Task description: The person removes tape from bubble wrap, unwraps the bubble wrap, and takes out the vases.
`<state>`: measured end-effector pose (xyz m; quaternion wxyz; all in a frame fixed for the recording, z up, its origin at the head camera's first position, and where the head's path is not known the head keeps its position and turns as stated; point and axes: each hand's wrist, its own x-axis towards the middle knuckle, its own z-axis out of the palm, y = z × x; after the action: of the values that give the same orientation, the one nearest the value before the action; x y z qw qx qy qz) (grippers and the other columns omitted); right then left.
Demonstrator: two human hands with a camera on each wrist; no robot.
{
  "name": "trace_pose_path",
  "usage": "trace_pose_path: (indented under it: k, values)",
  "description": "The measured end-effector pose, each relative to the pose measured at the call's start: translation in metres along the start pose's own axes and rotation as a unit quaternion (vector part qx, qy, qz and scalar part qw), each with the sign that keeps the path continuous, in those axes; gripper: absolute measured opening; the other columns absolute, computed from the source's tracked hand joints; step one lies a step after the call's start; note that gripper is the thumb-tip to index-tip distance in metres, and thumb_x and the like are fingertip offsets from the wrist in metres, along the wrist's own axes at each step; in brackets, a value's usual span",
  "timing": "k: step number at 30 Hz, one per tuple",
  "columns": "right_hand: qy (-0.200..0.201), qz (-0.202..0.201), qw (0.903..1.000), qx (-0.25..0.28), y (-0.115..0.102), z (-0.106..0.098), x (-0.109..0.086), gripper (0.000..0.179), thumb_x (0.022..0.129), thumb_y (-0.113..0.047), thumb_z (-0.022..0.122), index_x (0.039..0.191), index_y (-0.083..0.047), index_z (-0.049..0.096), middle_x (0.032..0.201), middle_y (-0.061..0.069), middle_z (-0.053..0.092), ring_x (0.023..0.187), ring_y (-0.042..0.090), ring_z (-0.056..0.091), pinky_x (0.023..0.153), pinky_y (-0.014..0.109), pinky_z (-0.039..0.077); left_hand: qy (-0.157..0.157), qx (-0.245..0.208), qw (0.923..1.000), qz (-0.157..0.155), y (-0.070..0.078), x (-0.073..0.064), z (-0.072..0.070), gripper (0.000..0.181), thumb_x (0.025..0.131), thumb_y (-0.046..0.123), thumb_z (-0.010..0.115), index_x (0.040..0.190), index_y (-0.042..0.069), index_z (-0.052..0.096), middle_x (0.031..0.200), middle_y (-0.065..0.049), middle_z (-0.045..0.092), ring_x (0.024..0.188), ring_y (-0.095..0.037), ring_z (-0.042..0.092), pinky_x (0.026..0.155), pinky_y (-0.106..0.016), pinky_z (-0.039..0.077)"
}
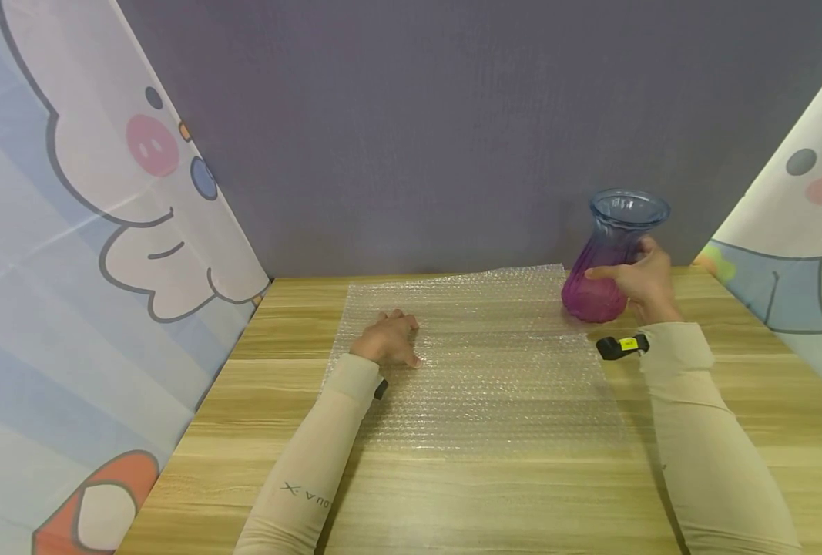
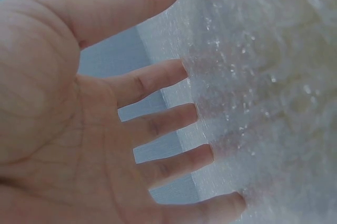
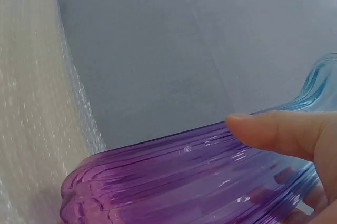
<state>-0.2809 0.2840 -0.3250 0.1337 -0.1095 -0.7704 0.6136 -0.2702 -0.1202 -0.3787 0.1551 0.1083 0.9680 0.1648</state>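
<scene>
My right hand [image 1: 649, 281] grips a ribbed glass vase [image 1: 601, 266], blue at its flared rim and purple-pink toward the base. The vase leans, rim to the right, near the right edge of a sheet of bubble wrap [image 1: 494, 385]. Whether its base touches the surface, I cannot tell. In the right wrist view the thumb [image 3: 274, 129] lies along the near side of the vase, and other fingers show partly through the glass. My left hand [image 1: 386, 339] rests on the left part of the sheet. Its spread fingertips [image 2: 184, 163] touch the bubble wrap in the left wrist view.
The bubble wrap lies flat on a wood-grain table [image 1: 466, 501]. A grey panel [image 1: 411, 139] rises along the table's back edge. Cartoon-printed cloths hang on the left [image 1: 71, 308] and right [image 1: 799, 285].
</scene>
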Motion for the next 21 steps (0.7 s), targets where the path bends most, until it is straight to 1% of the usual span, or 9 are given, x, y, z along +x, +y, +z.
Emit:
trace_pose_path:
  k: [3, 6, 14, 18, 21]
  values:
    - [0.009, 0.007, 0.9999, -0.013, 0.002, -0.003, 0.002, 0.069, 0.072, 0.002, 0.09, 0.113, -0.036, 0.05, 0.112, -0.016, 0.05, 0.101, 0.002, 0.051, 0.077, 0.008, 0.051, 0.0, 0.0, 1.0, 0.0, 0.0, 0.0, 0.0, 0.08, 0.079, 0.03, 0.088, 0.149, 0.017, 0.05, 0.171, -0.013, 0.021, 0.158, -0.046, 0.01, 0.123, -0.069, 0.015]
    - [0.012, 0.014, 0.9998, -0.007, 0.004, -0.007, 0.004, 0.069, 0.072, 0.001, 0.09, 0.114, -0.036, 0.049, 0.112, -0.016, 0.05, 0.101, 0.002, 0.051, 0.076, 0.008, 0.05, 0.0, -0.001, 1.0, 0.002, 0.0, 0.0, 0.0, 0.08, 0.08, 0.03, 0.088, 0.149, 0.017, 0.051, 0.171, -0.012, 0.022, 0.158, -0.046, 0.01, 0.123, -0.069, 0.015]
    - [0.024, 0.023, 0.9984, 0.046, 0.005, -0.015, 0.006, 0.071, 0.069, 0.009, 0.088, 0.113, -0.033, 0.053, 0.111, -0.013, 0.053, 0.099, 0.004, 0.052, 0.072, 0.008, 0.052, 0.002, -0.002, 1.0, 0.007, -0.001, 0.002, 0.0, 0.077, 0.078, 0.03, 0.089, 0.145, 0.016, 0.054, 0.17, -0.012, 0.024, 0.157, -0.048, 0.011, 0.122, -0.071, 0.016]
    - [0.032, 0.025, 0.9978, 0.053, 0.006, -0.017, 0.006, 0.072, 0.069, 0.011, 0.087, 0.114, -0.034, 0.054, 0.11, -0.015, 0.055, 0.1, 0.002, 0.052, 0.075, 0.008, 0.05, 0.003, 0.0, 1.0, 0.007, -0.001, 0.001, 0.0, 0.077, 0.078, 0.03, 0.089, 0.145, 0.016, 0.054, 0.17, -0.011, 0.026, 0.157, -0.047, 0.012, 0.122, -0.071, 0.017]
    - [0.032, 0.032, 0.9978, 0.048, 0.007, -0.019, 0.007, 0.073, 0.069, 0.011, 0.087, 0.115, -0.035, 0.054, 0.11, -0.017, 0.055, 0.102, 0.001, 0.052, 0.082, 0.01, 0.05, 0.002, 0.001, 1.0, 0.005, 0.0, 0.001, 0.0, 0.079, 0.078, 0.03, 0.088, 0.147, 0.017, 0.053, 0.17, -0.011, 0.025, 0.157, -0.047, 0.012, 0.122, -0.07, 0.016]
